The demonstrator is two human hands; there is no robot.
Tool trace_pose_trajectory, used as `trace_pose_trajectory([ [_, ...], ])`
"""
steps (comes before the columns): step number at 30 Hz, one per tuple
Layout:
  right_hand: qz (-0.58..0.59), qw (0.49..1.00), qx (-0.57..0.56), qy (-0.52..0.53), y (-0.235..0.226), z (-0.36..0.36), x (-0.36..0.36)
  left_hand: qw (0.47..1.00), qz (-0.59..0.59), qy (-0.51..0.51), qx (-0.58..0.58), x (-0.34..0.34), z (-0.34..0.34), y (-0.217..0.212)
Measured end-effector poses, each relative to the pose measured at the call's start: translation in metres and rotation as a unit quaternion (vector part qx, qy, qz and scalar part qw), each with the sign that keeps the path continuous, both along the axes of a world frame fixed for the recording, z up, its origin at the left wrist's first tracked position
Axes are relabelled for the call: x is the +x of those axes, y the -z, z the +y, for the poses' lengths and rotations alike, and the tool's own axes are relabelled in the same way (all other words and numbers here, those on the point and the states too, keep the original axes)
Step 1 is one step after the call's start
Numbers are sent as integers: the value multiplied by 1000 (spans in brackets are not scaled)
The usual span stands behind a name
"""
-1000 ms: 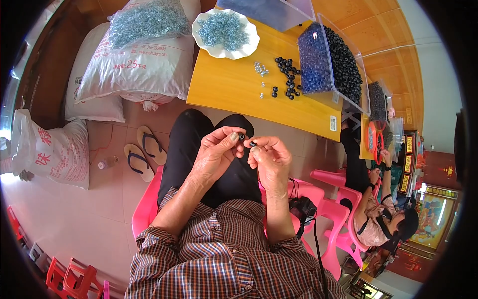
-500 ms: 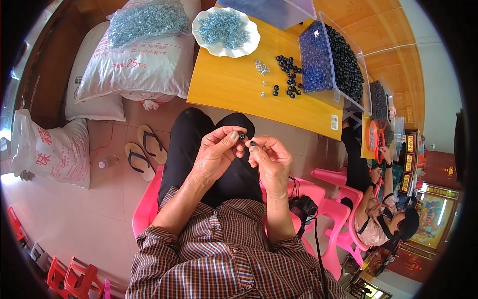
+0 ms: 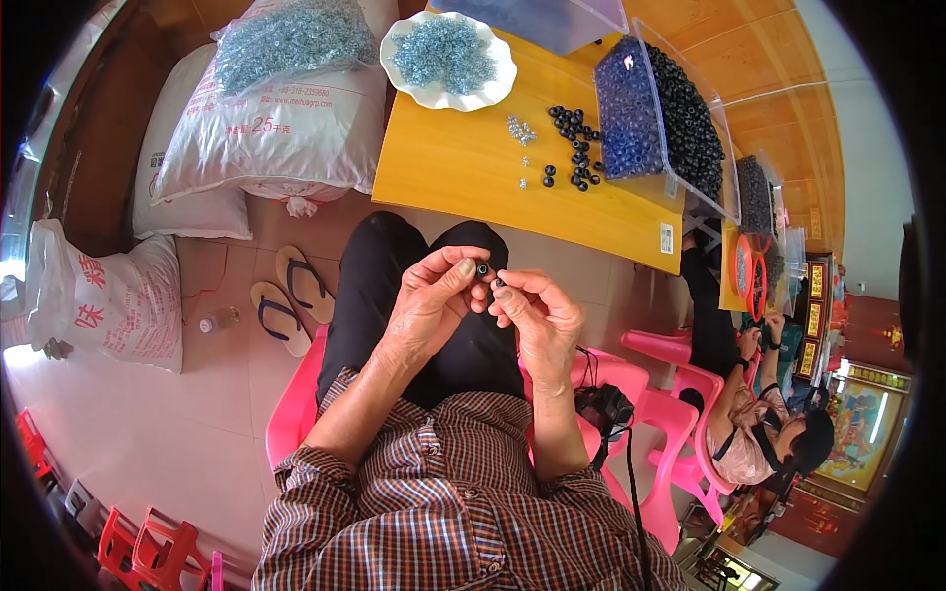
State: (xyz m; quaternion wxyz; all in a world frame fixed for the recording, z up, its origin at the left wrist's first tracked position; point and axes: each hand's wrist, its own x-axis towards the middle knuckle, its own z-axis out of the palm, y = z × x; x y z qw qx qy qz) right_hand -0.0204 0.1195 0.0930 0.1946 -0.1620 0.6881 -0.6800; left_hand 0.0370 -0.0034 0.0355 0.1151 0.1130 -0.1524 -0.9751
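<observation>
Above my lap, both hands are raised close together. My left hand (image 3: 426,305) pinches a small black round piece with a hole (image 3: 482,268) between thumb and fingers, its ring-like end showing. Just beside it, my right hand (image 3: 544,325) is closed on another small black piece (image 3: 499,282), mostly covered by the fingertips. Whether the two pieces touch, I cannot tell. On the yellow table ahead lie several loose black round pieces (image 3: 579,148) and a few small clear, silvery bits (image 3: 519,130).
A scalloped white plate (image 3: 396,71) holds pale blue clear bits. A clear plastic box (image 3: 672,187) holds blue and black pieces. White sacks (image 3: 266,148) stand left, with sandals (image 3: 281,320) on the floor. At right, a co-worker (image 3: 754,433) sits by a red-rimmed bowl (image 3: 757,286).
My hands stay nearly in place, each keeping its black piece. The co-worker's hands have come down, away from the red-rimmed bowl. The whole view has shifted slightly.
</observation>
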Motion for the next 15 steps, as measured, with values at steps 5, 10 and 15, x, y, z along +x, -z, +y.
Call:
trace_pose_trajectory([
  [5, -11, 1000, -5, -11, -1, 0, -1, 1000, 3, -3, -6, -1, 0, 3],
  [10, -42, 999, 0, -17, -2, 2, -1, 1000, -9, -4, -19, -1, 2, 2],
  [15, -54, 998, -1, -21, -2, 3, -3, 1000, -7, 0, -21, -1, 3, 3],
])
